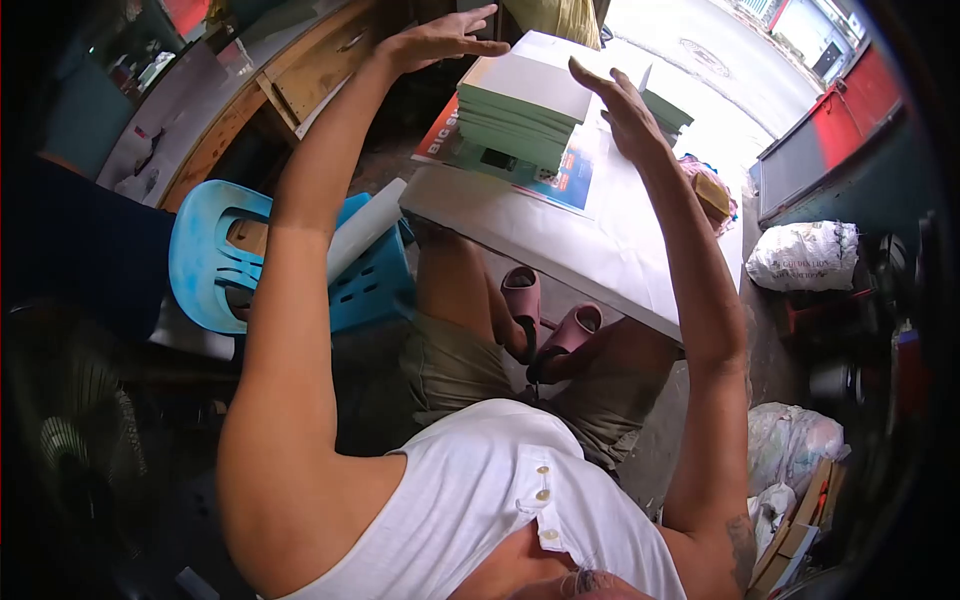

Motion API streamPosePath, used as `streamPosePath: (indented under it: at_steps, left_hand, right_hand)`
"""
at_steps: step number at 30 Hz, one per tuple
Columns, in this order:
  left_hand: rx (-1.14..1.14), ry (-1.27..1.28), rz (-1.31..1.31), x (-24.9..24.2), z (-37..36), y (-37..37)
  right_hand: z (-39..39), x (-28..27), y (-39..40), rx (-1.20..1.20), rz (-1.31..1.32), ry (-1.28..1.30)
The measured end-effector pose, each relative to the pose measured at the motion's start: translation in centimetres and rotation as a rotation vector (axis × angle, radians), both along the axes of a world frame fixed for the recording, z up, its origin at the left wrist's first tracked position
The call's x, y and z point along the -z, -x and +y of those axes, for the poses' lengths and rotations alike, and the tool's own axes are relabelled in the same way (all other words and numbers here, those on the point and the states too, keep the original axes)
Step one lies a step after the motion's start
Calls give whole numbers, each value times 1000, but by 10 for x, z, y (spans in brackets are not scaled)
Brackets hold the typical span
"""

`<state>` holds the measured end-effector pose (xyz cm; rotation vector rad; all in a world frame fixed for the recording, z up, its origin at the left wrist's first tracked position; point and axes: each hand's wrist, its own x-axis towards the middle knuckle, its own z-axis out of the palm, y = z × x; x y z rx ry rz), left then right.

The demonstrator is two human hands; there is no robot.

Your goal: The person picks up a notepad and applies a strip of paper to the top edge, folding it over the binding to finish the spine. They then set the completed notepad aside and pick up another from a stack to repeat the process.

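A squared stack of thick paper pads [525,95], with a whitish top and pale green edges, stands on the white-covered table [520,215]. It rests on a printed sheet [575,185] with orange and blue areas and large lettering. My left hand [440,42] is raised at the stack's far left side, fingers stretched out and apart. On the right, my right hand [625,108] is held up beside the stack with its fingers extended. Neither hand holds anything, and a gap shows between each hand and the pads.
Behind my right hand sits another green-edged paper stack [668,115]. A bundle of cloth with a brown block [712,197] lies at the table's right edge. A blue plastic chair [220,250] holding a white roll [365,228] stands left. A white sack [803,255] is on the right.
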<state>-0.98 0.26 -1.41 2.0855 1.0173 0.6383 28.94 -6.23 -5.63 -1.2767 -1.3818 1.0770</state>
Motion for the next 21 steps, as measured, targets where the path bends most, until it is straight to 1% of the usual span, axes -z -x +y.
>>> streamPosePath:
  at_steps: [2,3,4,6,7,9,10,11,14,15,16,18,19,20,21]
  left_hand:
    - [-140,90,-340,27,3,1]
    - [-156,137,-432,44,-3,-3]
    - [-250,246,-571,53,-12,-16]
    - [-20,498,-651,57,-21,-30]
    - [-48,525,-722,58,-21,-34]
    - [-108,584,-859,60,-20,-37]
    - [-107,572,-864,63,-22,-35]
    - [-103,554,-871,63,-22,-33]
    - [-107,513,-929,68,-16,-29]
    - [-111,507,-951,70,-17,-28]
    - [-155,432,-957,74,-18,-28]
    - [-238,278,-973,81,-26,-32]
    - [-279,200,-966,85,-30,-33]
    - [-272,168,-956,88,-30,-37]
    - [-266,134,-947,100,-27,-39]
  right_hand:
    - [-2,-5,0,-119,130,121]
    - [-12,-7,9,-86,179,128]
    - [-22,-11,22,16,184,175]
    - [-2,11,34,-57,325,181]
    - [5,12,45,32,263,205]
    - [0,5,47,-33,376,231]
    - [-7,1,49,-65,433,248]
    - [3,8,49,-41,426,237]
    - [-13,1,48,-93,461,161]
    - [-21,-2,45,-86,410,131]
    - [-30,-8,41,-80,358,101]
    - [-31,-3,37,31,251,-3]
    - [-21,12,35,138,196,-79]
    - [-12,27,34,245,143,-155]
    - [-4,42,31,176,185,-198]
